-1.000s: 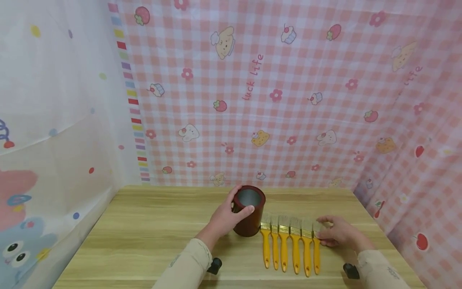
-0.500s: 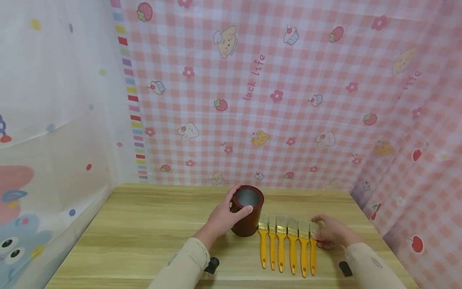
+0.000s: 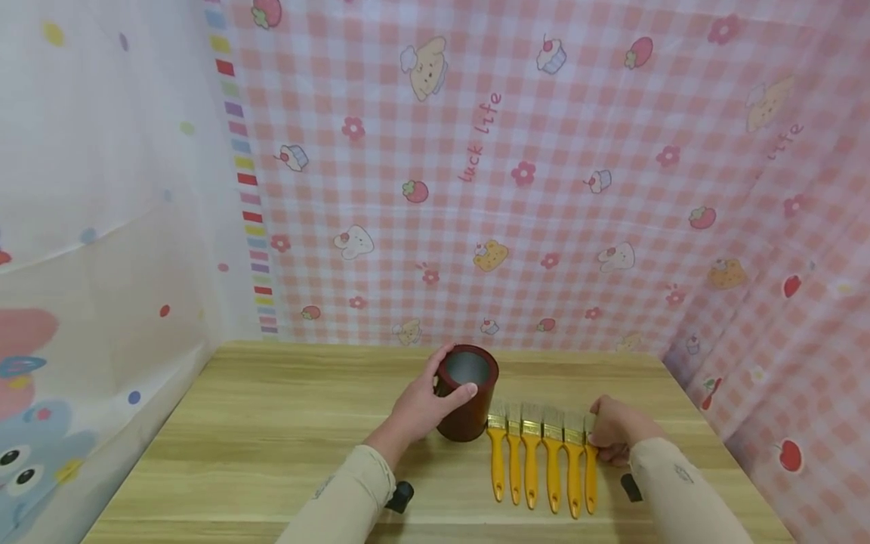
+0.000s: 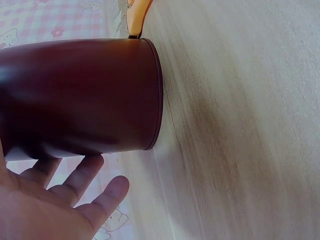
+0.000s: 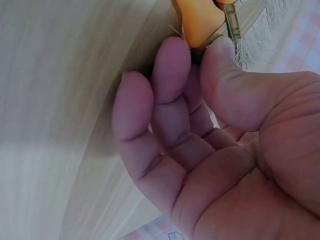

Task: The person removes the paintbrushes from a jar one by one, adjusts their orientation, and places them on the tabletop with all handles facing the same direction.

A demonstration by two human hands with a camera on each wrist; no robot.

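Note:
A dark red cylindrical pot (image 3: 464, 419) with a grey inside stands upright on the table. My left hand (image 3: 424, 408) holds it around its left side, thumb on the front near the rim; the left wrist view shows several fingers (image 4: 80, 180) along its wall. Right of the pot, several paintbrushes (image 3: 532, 461) with yellow handles and pale bristles lie side by side, bristles away from me. At the right end of this row, my right hand (image 3: 618, 427) pinches the last paintbrush (image 5: 200, 22) near its metal band between thumb and curled fingers. Part of that brush is hidden behind the hand.
The wood-grain table (image 3: 285, 423) reaches back to a pink checked cloth (image 3: 435, 227) hung as a wall. Curtains stand on the left and right sides. A small black piece (image 3: 401, 496) sits beside my left wrist, another black piece (image 3: 630, 487) beside the right.
My right hand has turned and its fingers have closed in on the rightmost paintbrush. The left hand and the pot have stayed in place; the head view has shifted slightly.

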